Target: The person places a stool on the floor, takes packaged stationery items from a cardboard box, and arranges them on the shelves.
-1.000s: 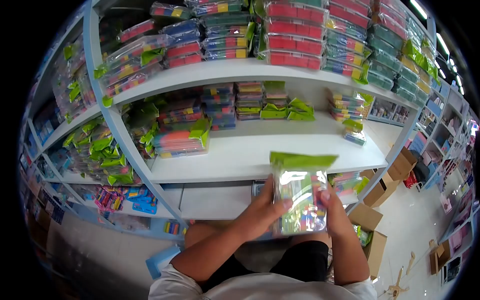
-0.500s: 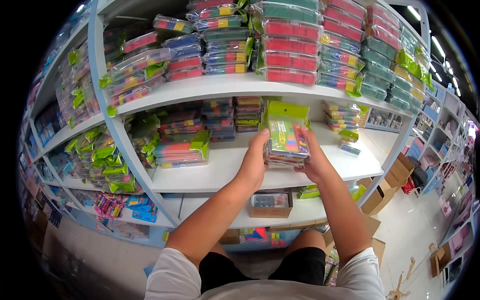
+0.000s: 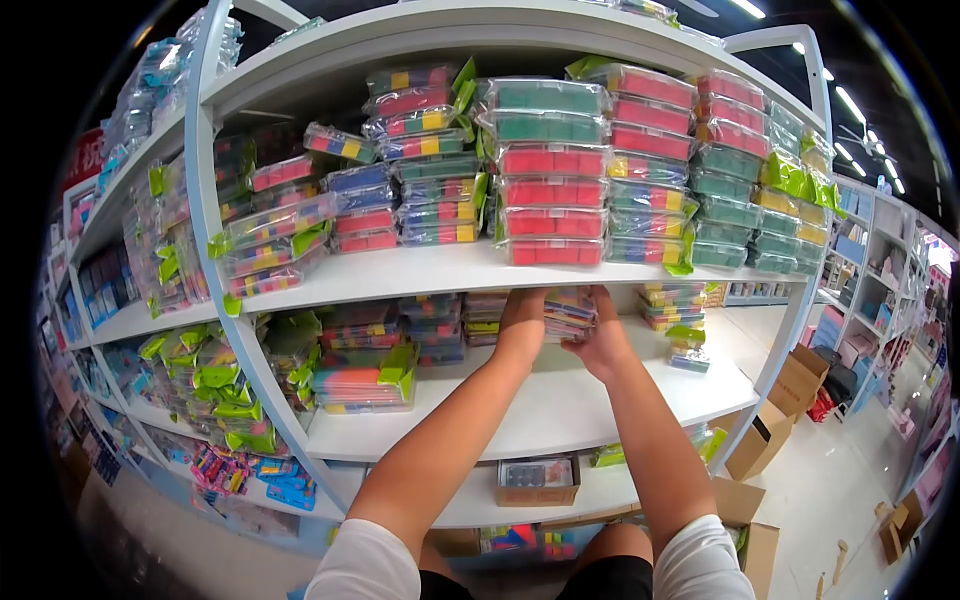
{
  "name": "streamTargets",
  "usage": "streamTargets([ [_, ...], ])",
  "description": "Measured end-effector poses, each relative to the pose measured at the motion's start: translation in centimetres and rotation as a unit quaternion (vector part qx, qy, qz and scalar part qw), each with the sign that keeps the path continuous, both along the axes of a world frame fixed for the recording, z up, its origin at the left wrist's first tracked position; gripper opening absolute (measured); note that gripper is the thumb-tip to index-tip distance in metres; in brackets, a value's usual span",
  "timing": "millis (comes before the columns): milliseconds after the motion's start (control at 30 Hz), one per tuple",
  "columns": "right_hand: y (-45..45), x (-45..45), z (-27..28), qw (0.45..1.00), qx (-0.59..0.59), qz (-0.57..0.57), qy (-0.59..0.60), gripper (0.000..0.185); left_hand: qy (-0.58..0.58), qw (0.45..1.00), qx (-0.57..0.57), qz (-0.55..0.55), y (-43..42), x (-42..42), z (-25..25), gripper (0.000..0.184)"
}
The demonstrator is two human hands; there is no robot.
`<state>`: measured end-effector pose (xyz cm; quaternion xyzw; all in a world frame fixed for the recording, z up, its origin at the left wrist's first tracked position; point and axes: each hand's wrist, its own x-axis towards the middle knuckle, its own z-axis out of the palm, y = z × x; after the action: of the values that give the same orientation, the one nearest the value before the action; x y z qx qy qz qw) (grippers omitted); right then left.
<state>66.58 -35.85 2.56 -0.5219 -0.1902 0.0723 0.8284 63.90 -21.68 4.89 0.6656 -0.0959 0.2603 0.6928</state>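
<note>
Centre of frame: packet stack (image 3: 568,312) between left hand (image 3: 522,318) and right hand (image 3: 602,348), fingers clamped on its sides, neither nearer.

A compact stack of flat, rectangular, clear-plastic-wrapped packs with multicoloured contents (image 3: 570,312) was held between the left hand (image 3: 522,322) and the right hand (image 3: 602,342), one at each side. The packs lay one on another, their edges facing the person in thin bands of red, yellow and other colours, with glare on the wrapping. The stack sat inside the white middle shelf bay (image 3: 450,405), beneath the upper board, which hid its top; whether its underside touched the shelf could not be told.
</note>
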Motion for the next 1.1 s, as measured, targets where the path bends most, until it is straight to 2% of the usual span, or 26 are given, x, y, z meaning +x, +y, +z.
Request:
streamTargets([
  [67,0.3,1.8,-0.8,0.999,0.037,0.008,-0.005,0.06,-0.005,0.996,0.08,0.05,0.1,2.0,-0.3,0.055],
  [200,1.4,4.6,0.2,0.999,0.011,-0.034,0.002,0.063,0.019,0.984,0.125,0.128,0.5,4.2,-0.8,0.045],
  [267,2.1,4.9,1.2,0.982,-0.118,-0.145,0.032,0.048,0.039,0.983,0.142,0.111,2.0,8.5,-2.6,0.05],
  [300,2.3,5.4,1.4,0.972,-0.153,-0.172,0.039,0.048,0.046,0.982,0.147,0.105,2.3,9.1,-2.6,0.051],
  [400,2.4,7.6,0.9,0.973,-0.138,-0.185,-0.018,0.048,0.036,0.982,0.159,0.098,2.9,10.1,-3.1,0.044],
  [433,2.3,8.3,0.5,0.976,-0.12,-0.18,-0.039,0.047,-0.042,0.957,0.239,0.16,2.9,9.2,-3.1,0.041],
  [500,2.2,9.4,-0.3,0.977,-0.099,-0.175,-0.067,0.047,-0.118,0.917,0.311,0.222,2.8,8.1,-2.9,0.038],
  [600,2.0,10.4,-1.3,0.983,-0.076,-0.161,-0.051,0.048,-0.162,0.896,0.347,0.223,2.6,8.3,-3.6,0.03],
  [667,2.0,11.1,-1.8,0.988,-0.047,-0.147,-0.023,0.053,-0.275,0.841,0.392,0.25,2.8,10.0,-4.5,0.029],
  [700,2.1,11.1,-1.6,0.988,-0.051,-0.145,-0.02,0.053,-0.27,0.844,0.391,0.251,2.8,10.0,-4.5,0.029],
  [733,2.1,11.2,-1.4,0.988,-0.055,-0.145,-0.001,0.051,-0.211,0.921,0.301,0.13,2.9,10.0,-4.5,0.031],
  [767,2.1,11.4,-1.1,0.987,-0.06,-0.145,0.019,0.049,-0.145,0.969,0.199,0.005,2.7,9.9,-4.8,0.036],
  [800,1.9,12.2,-0.9,0.988,-0.08,-0.13,0.028,0.044,-0.153,0.987,0.047,-0.012,1.2,5.5,-3.0,0.051],
  [833,2.1,10.5,1.0,0.986,-0.074,-0.133,0.065,0.045,-0.135,0.986,0.101,-0.011,1.7,6.1,-3.7,0.074],
  [900,1.7,12.2,1.8,0.98,-0.136,-0.144,0.025,0.042,-0.237,0.929,0.253,0.126,2.0,8.4,-5.9,0.085],
  [967,0.3,15.8,0.9,0.956,-0.238,-0.154,-0.08,0.04,-0.242,0.929,0.253,0.12,2.9,7.8,-5.8,0.086],
  [1000,-0.5,17.6,0.6,0.936,-0.288,-0.152,-0.129,0.039,-0.252,0.914,0.28,0.151,3.4,8.0,-6.2,0.082],
  [1033,-0.9,19.4,0.1,0.922,-0.33,-0.125,-0.156,0.038,-0.269,0.88,0.314,0.234,4.2,8.2,-6.9,0.077],
  [1100,-2.3,21.5,0.1,0.905,-0.374,-0.082,-0.188,0.035,-0.283,0.86,0.325,0.274,4.8,8.5,-7.0,0.065],
])
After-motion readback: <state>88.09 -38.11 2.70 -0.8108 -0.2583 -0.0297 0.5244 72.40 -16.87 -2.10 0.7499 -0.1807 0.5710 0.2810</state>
